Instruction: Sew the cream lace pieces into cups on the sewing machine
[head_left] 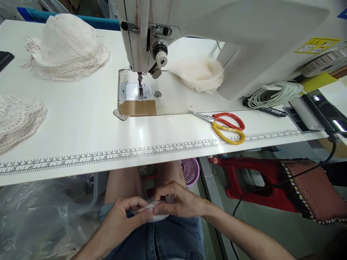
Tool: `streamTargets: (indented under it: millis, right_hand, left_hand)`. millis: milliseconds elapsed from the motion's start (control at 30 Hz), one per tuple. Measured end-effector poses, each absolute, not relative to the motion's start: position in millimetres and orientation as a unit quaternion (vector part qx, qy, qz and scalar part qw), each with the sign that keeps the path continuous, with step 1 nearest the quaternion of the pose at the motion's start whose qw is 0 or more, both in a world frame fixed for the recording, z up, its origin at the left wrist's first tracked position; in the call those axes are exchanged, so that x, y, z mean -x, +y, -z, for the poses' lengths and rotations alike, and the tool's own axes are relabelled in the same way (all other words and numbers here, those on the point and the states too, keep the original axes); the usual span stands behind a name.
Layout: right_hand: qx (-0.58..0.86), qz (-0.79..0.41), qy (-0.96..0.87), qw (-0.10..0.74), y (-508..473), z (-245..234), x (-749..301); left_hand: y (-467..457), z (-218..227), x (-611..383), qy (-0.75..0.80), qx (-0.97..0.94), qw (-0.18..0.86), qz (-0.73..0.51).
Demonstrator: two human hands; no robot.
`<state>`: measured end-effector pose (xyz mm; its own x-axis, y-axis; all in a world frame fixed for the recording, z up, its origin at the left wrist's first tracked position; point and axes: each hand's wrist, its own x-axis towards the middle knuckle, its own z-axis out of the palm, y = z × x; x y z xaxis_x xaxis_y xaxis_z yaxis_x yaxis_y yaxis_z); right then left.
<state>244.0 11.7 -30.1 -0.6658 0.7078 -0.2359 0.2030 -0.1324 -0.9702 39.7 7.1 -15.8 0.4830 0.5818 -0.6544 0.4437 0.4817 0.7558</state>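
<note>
Over my lap, below the table edge, both hands pinch a small piece of white lace fabric (pixel 150 206). My left hand (pixel 130 215) grips its left side between thumb and fingers. My right hand (pixel 176 202) holds the right side, thumb against the cloth, close to the left fingertips. Much of the piece is hidden by the fingers. Above, on the white table, stands a sewing machine (pixel 146 43) with its needle over the metal plate. Scissors (pixel 226 126) with one red and one yellow handle lie in front of it.
White fabric pieces (pixel 70 50) are stacked at the back left, lace pieces (pixel 18 121) at the left edge. Cream fabric (pixel 202 74) lies under the machine arm. A coiled cord (pixel 273 94) sits right. Below are a purple basket (pixel 191 171), a red stool (pixel 260 184) and clear plastic (pixel 40 213).
</note>
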Motion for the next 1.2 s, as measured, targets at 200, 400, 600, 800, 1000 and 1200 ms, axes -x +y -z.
streamTargets:
  millis: [200, 400, 600, 800, 1000, 1200]
  right_hand:
    - [0.361, -0.675, -0.613, 0.195, 11, 28, -247]
    - [0.340, -0.664, -0.643, 0.175, 12, 33, -246]
    - [0.378, -0.514, -0.762, 0.110, 19, -30, -286]
    - [0.591, -0.172, -0.772, 0.159, 60, -81, -383]
    - [0.615, 0.051, -0.783, 0.076, 85, -45, -423]
    - [0.555, 0.002, -0.828, 0.074, 93, -49, -414]
  left_hand:
    - [5, 14, -43, 0.517, -0.464, 0.715, -0.075]
    - [10, 13, -43, 0.505, -0.455, 0.730, -0.073]
    - [20, 8, -47, 0.496, -0.435, 0.751, -0.027]
    - [24, 5, -49, 0.476, -0.480, 0.736, -0.002]
    - [21, 5, -45, 0.471, -0.504, 0.724, 0.017]
    - [20, 4, -44, 0.469, -0.500, 0.727, 0.039]
